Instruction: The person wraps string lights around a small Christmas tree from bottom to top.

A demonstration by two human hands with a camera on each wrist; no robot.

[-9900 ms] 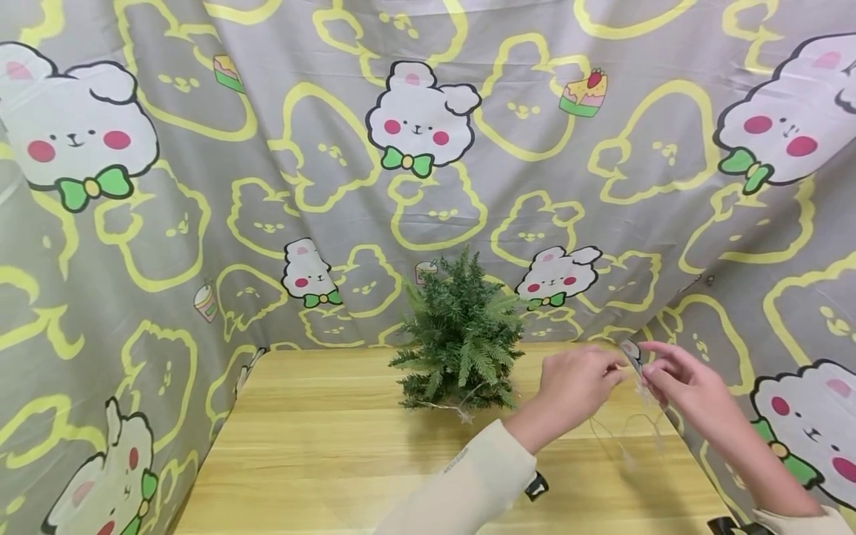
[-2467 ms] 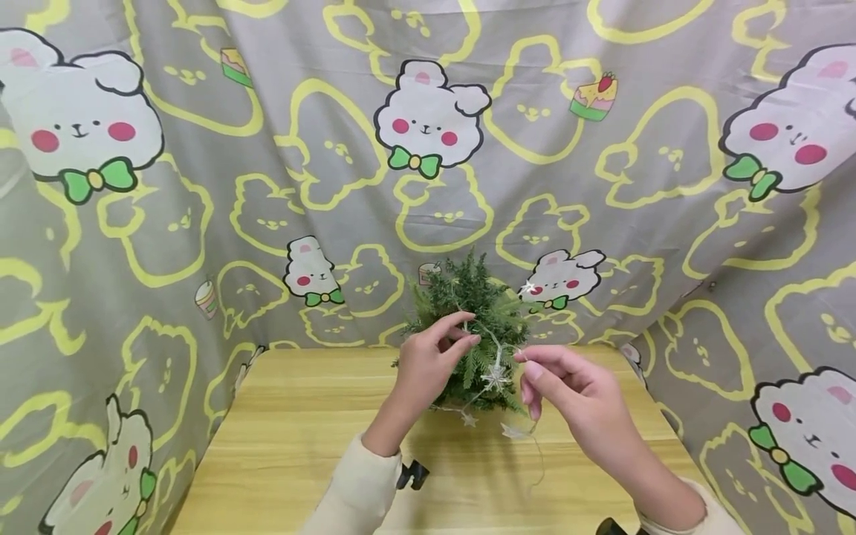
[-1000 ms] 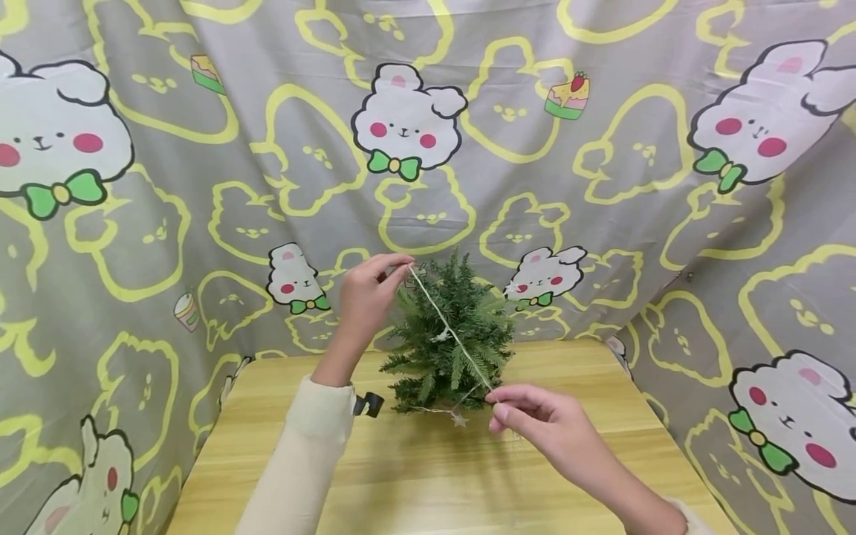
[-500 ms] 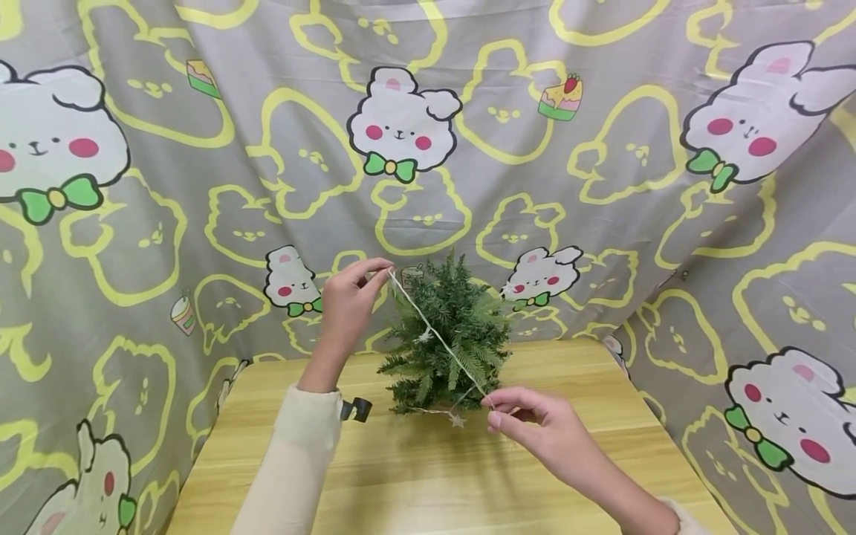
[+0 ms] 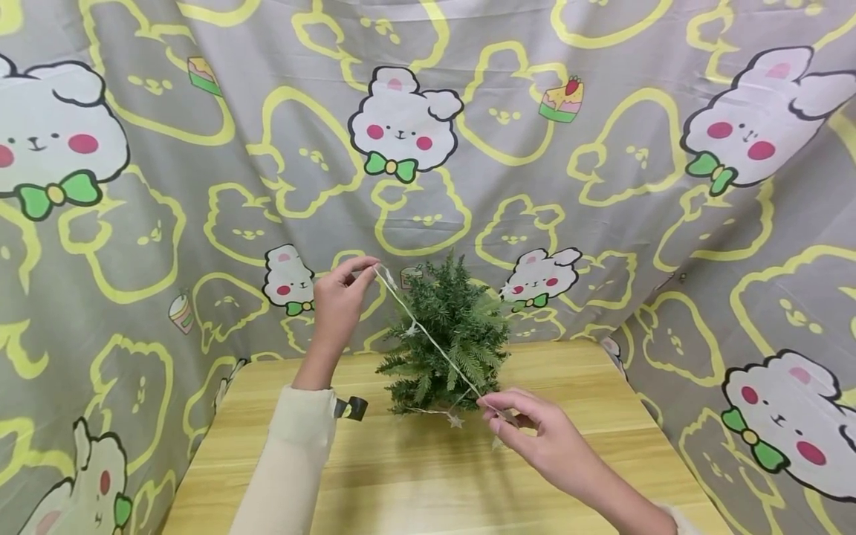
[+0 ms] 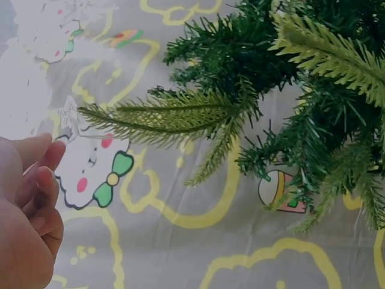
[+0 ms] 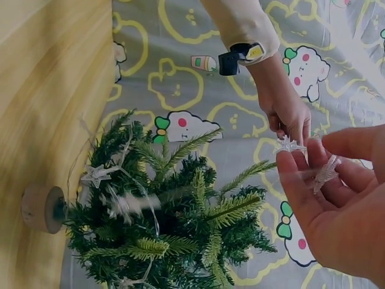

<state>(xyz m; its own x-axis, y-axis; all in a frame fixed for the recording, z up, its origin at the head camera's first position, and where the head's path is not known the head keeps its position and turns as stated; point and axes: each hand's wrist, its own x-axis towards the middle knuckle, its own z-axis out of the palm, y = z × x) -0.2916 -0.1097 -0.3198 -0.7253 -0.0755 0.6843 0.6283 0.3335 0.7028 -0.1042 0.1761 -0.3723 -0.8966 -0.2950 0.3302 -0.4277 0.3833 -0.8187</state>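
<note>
A small artificial Christmas tree (image 5: 448, 327) with a round wooden base (image 7: 45, 208) stands on the table. My left hand (image 5: 337, 305), up at the tree's left, pinches a clear wire of star string lights (image 5: 438, 345). The wire runs taut and slanting across the tree's front to my right hand (image 5: 538, 431), low at the right, which pinches it between thumb and fingers. Beside the right fingers is a clear star (image 7: 326, 174). Another star (image 5: 456, 421) hangs from wire at the tree's lower front. The left wrist view shows my left hand (image 6: 27, 205) beside a branch tip.
The wooden table (image 5: 394, 483) reaches back to a grey curtain (image 5: 428, 200) printed with bears and yellow outlines, which also encloses both sides. A black wrist camera mount (image 5: 351, 408) juts from my left sleeve.
Both hands were at the tree's right, then in front of it. My left hand has since gone up and left, drawing the wire taut. Lately it drifts slightly further left.
</note>
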